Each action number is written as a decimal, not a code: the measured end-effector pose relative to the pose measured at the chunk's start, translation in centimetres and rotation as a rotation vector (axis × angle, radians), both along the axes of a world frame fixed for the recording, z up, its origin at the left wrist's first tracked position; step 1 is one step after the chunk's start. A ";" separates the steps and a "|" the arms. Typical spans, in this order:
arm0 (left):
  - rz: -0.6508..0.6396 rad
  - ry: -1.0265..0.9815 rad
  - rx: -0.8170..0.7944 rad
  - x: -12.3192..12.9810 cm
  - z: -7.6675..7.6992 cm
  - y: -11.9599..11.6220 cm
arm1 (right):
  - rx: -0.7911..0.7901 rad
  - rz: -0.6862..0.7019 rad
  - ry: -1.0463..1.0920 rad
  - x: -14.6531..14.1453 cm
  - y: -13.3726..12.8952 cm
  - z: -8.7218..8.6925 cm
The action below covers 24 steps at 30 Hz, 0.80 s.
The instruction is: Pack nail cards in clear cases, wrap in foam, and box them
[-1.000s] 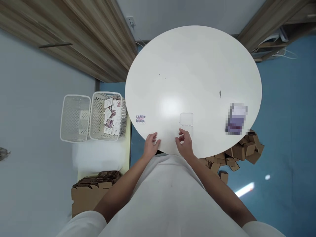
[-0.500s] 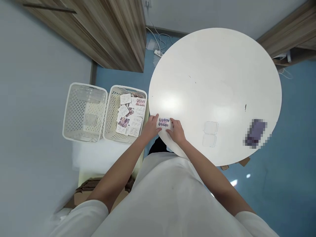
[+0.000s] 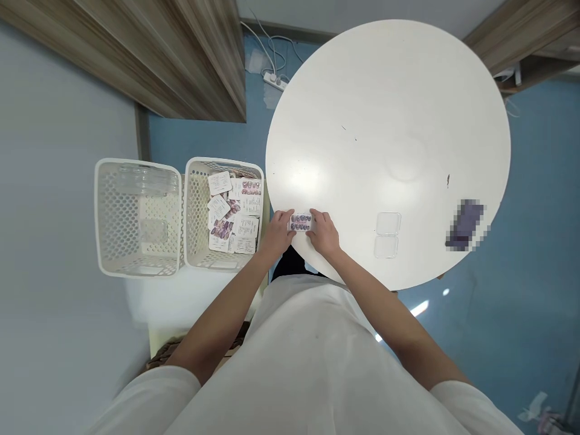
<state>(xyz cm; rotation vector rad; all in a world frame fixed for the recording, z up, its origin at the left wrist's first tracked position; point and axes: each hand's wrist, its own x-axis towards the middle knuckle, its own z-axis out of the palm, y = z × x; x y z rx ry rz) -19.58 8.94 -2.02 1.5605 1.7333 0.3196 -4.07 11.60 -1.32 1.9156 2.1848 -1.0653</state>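
Note:
At the near left edge of the white round table (image 3: 408, 78), a small card of purple press-on nails (image 3: 300, 222) lies between my two hands. My left hand (image 3: 277, 232) pinches its left end with thumb and fingers. On the opposite end, the thumb and fingers of my right hand (image 3: 324, 233) close in the same way. The nails sit in two rows and face up. Further right on the table, a clear plastic case (image 3: 388, 223) lies spread with its two halves side by side, apart from both hands.
Left of the table stands a white perforated basket (image 3: 194, 211) with several nail cards. Beside it, another white basket (image 3: 102, 217) holds clear plastic cases. A pixelated dark object (image 3: 466, 225) lies at the table's right. A power strip (image 3: 274, 81) with cables rests on the floor.
The camera view has shifted, so the table and baskets sit differently in the picture. Both hands stay at the ends of the nail card, with the right fingers slightly closer around it.

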 end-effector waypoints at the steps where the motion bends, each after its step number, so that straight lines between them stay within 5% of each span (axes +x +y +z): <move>1: 0.002 -0.008 -0.002 0.0 0.0 0.0 | -0.001 -0.003 -0.001 0.0 0.0 0.0; 15: 0.015 -0.023 0.011 1.3 0.0 -0.8 | -0.057 -0.035 0.237 1.4 -0.5 -0.3; 24: 0.022 -0.071 0.089 5.1 1.3 -2.5 | -0.062 -0.022 0.404 6.3 -1.6 0.5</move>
